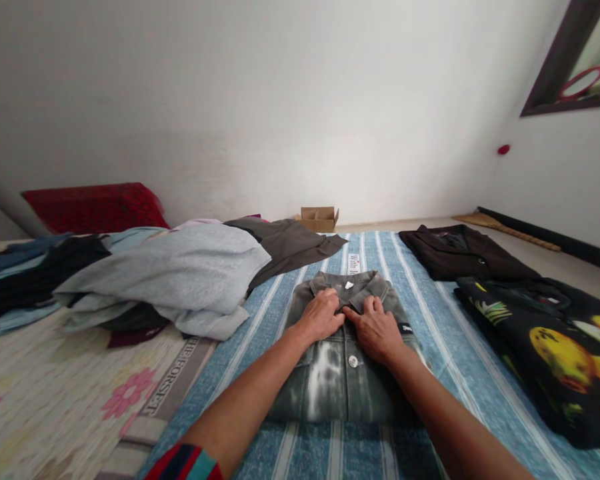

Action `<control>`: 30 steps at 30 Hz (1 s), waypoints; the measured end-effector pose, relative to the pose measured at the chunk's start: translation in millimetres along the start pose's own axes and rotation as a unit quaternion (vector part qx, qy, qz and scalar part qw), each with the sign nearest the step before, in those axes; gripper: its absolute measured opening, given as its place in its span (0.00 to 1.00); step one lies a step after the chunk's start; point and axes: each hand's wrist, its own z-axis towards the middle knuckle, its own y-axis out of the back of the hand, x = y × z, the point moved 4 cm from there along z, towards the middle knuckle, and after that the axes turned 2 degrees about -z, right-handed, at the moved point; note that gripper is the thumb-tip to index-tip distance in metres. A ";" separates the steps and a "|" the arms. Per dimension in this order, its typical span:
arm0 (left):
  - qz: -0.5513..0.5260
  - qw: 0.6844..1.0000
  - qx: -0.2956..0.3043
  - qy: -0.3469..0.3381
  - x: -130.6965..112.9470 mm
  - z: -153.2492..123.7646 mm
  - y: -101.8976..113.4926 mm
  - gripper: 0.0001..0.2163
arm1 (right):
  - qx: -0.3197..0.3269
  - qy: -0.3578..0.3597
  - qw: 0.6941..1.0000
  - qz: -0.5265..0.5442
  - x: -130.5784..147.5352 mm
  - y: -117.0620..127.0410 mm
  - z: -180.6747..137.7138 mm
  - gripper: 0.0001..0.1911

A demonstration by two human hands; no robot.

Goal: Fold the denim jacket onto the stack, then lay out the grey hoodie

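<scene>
A folded grey-green denim jacket (325, 383) with pale faded patches lies front up, its collar toward the wall. My left hand (323, 316) rests on the jacket's front just below the collar, fingers bent and thumb at the front opening. Opposite it, my right hand (379, 331) has its fingers curled on the other front edge, index finger and thumb at the opening. Both hands grip the cloth near the top of the button band, and the fingertips partly hide the edges there. A light metal button shows below them.
Blue striped cloth (260, 347) lies beneath the jacket. On the left is a loose heap with a grey garment (180, 267) and a dark one (300, 241). Folded at the right are a brown garment (455, 250) and a black fruit-print one (540, 347). A small cardboard box (318, 219) stands by the wall.
</scene>
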 end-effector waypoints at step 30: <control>0.065 0.997 0.034 -0.020 -21.3 -10.8 0.3 0.12 | -0.038 0.015 0.999 -0.011 -10.5 -2.5 -3.6 0.22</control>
